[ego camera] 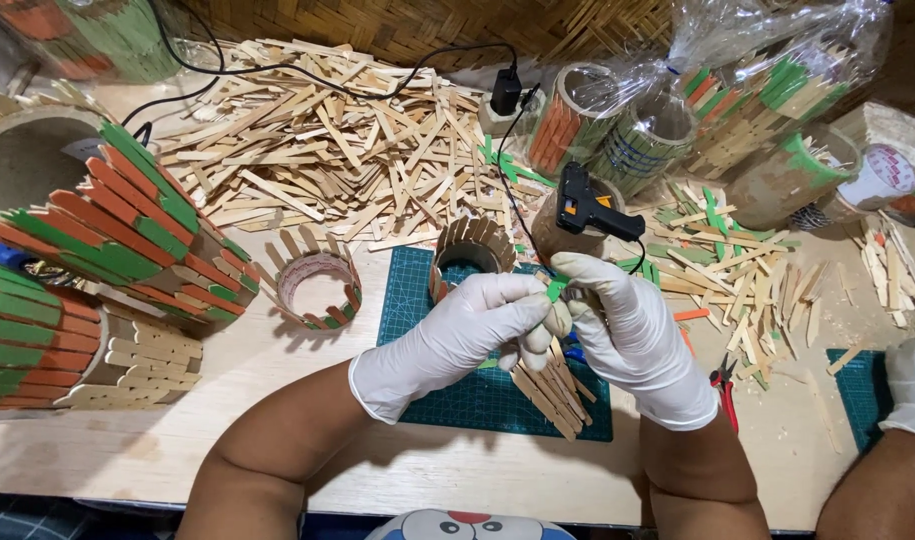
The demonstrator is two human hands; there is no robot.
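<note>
Left hand (457, 335) and right hand (622, 335), both gloved, pinch a small green stick piece (557, 288) between fingertips over the green cutting mat (417, 300); glue gun (589, 208) rests behind. Firm, aligned pinch looks best.

Bare green cutting mat (477, 400) lies open below the white-gloved fingers (522, 300); beyond them stand a stick-clad cardboard tube (469, 252) and a black glue gun (589, 208).

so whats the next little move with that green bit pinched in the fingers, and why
Probably press the green piece onto the stick-covered piece held below. Both gloved hands, left hand and right hand, meet around it over the cutting mat, and the glue gun is parked, in neither hand.
</note>
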